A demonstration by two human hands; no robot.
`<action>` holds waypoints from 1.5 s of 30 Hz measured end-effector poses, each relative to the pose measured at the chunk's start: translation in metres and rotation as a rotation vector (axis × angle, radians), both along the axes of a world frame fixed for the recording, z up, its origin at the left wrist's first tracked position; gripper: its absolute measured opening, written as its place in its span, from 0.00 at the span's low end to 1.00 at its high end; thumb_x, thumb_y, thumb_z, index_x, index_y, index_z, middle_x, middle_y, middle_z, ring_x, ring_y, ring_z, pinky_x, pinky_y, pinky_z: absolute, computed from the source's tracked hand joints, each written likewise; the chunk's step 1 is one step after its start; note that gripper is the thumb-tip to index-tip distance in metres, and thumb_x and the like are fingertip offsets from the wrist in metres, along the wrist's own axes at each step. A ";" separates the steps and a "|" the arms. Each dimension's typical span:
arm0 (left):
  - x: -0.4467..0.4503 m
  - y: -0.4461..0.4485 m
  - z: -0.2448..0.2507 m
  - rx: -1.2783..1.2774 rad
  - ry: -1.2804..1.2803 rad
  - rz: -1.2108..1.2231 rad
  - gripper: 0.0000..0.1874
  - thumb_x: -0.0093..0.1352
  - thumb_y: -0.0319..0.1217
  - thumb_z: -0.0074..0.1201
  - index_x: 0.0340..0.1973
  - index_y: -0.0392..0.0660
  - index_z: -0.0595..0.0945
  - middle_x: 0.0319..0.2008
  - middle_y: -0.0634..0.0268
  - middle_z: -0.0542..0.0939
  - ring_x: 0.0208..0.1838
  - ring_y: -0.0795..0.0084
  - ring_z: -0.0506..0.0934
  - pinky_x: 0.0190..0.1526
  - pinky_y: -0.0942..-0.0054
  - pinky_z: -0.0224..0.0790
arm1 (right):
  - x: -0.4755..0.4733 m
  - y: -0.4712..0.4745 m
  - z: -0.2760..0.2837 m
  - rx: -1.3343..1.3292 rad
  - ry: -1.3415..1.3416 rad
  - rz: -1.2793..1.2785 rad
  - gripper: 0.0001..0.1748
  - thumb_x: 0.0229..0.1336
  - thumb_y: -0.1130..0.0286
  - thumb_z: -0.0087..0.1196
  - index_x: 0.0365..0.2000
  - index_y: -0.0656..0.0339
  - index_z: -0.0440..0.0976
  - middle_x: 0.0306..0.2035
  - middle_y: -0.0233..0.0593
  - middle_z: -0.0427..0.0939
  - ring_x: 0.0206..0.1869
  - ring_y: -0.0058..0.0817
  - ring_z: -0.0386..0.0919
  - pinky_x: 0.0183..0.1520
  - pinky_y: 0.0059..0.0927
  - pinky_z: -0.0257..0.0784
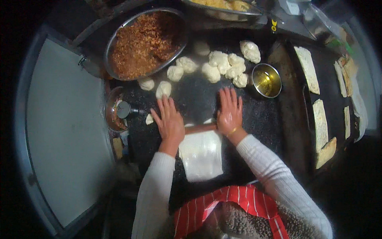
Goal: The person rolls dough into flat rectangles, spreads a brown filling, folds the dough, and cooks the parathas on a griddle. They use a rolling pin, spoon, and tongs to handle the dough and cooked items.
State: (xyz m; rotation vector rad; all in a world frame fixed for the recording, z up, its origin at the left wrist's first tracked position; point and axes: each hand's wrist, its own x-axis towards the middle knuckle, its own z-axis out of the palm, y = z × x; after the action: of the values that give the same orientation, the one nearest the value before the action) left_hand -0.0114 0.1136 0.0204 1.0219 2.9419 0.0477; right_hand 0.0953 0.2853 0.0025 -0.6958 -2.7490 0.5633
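A wooden rolling pin [200,128] lies crosswise over the upper part of a flat, shiny sheet of dough [201,156] on the dark worktop. My left hand [171,121] rests flat over the pin's left end, fingers spread and pointing away from me, their tips close to a dough ball [163,90]. Over the right end lies my right hand [230,116], its palm down and fingers extended; it looks oily. Neither hand is curled round the pin. A small dough scrap [149,119] is just left of my left hand. Pale dough edges show beyond the pin.
Ahead are a large metal bowl of reddish-brown filling [134,44], several dough balls [222,62] and a small metal bowl of yellow oil [266,80]. A container with a round-topped tool [123,109] stands left. Flat breads [320,125] lie on a dark griddle [331,98] at right.
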 end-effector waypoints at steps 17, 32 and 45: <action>-0.046 0.019 -0.021 0.316 0.085 -0.045 0.23 0.61 0.20 0.45 0.53 0.44 0.72 0.61 0.61 0.66 0.68 0.60 0.59 0.65 0.51 0.43 | -0.046 0.029 -0.024 0.056 -0.006 0.006 0.18 0.47 0.72 0.49 0.42 0.58 0.71 0.39 0.40 0.74 0.47 0.38 0.70 0.45 0.47 0.58; 0.018 -0.025 -0.024 0.836 -0.630 0.319 0.20 0.69 0.22 0.43 0.57 0.40 0.70 0.52 0.54 0.74 0.55 0.60 0.71 0.60 0.64 0.59 | 0.050 0.010 -0.012 -0.268 0.021 0.326 0.30 0.44 0.65 0.64 0.51 0.55 0.70 0.49 0.42 0.72 0.49 0.44 0.70 0.48 0.43 0.69; 0.026 -0.019 0.011 -0.111 -0.283 0.040 0.32 0.67 0.28 0.43 0.66 0.33 0.56 0.71 0.47 0.49 0.75 0.49 0.41 0.70 0.41 0.23 | 0.021 -0.016 0.003 -0.128 -0.286 0.033 0.32 0.54 0.70 0.44 0.61 0.67 0.59 0.66 0.55 0.56 0.68 0.55 0.51 0.67 0.59 0.47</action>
State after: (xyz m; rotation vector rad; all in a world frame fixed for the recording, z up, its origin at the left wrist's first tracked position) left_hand 0.0147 0.0944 0.0314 0.8617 2.6759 0.0263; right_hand 0.1160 0.2695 0.0054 -0.8192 -3.0135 0.7010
